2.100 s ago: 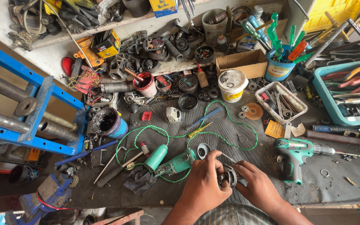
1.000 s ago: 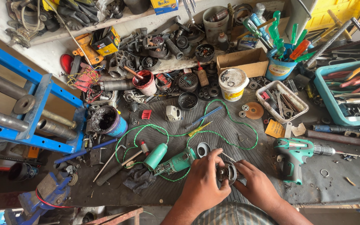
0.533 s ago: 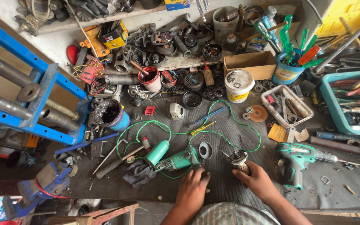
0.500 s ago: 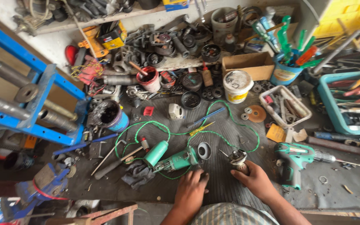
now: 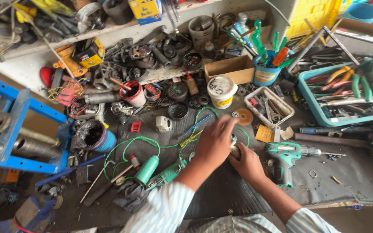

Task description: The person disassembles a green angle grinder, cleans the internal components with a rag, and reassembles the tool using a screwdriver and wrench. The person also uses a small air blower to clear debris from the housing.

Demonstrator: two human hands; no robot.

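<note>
A small metal part (image 5: 235, 151) (possibly a bearing) is gripped by the right hand (image 5: 248, 163) mid-bench, while the left hand (image 5: 214, 144), now released, is stretched open-fingered toward the rear edge.

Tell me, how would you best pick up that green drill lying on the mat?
Probably by the handle of the green drill. It lies on its side, handle pointing toward the person and bit pointing right, so a hand coming from the near edge could wrap it. The right hand rests just left of it.
</note>
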